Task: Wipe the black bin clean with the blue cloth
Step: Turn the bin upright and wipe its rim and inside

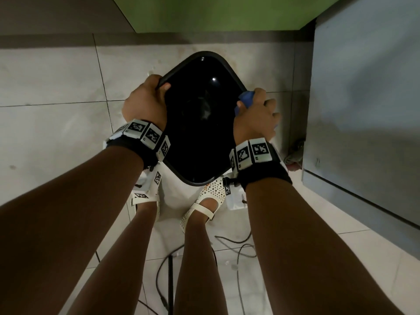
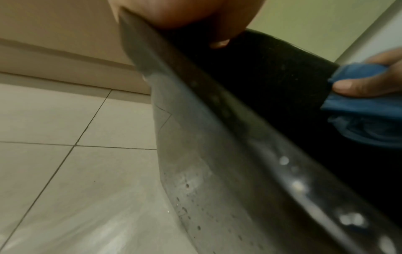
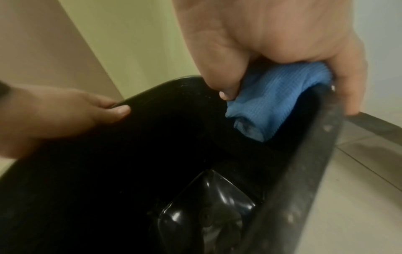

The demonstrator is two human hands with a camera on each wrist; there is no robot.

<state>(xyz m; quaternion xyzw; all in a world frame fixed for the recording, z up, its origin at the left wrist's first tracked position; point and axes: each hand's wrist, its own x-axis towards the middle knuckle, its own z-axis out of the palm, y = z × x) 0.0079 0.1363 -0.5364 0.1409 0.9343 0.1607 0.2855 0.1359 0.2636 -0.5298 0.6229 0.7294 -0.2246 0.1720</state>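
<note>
bin (image 1: pixel 200 123): upright on tiled floor (image 1: pixel 56 92), between the feet | left hand (image 1: pixel 145 101): fingers curled over left rim, thumb inside | right hand (image 1: pixel 256 114): thumb and fingers pinch cloth (image 3: pixel 276 96) over right rim, cloth draped inside the wall

Lighting dim and warm in all three views. Head view: wide-angle bending at the edges; small glare spots on the glossy inside of the bin (image 1: pixel 200 123), whose depth stays almost black. Left wrist view: bin rim close and out of focus, floor (image 2: pixel 65 154) streaked with blur. Right wrist view: soft overall, sharp highlights on the bin bottom.
</note>
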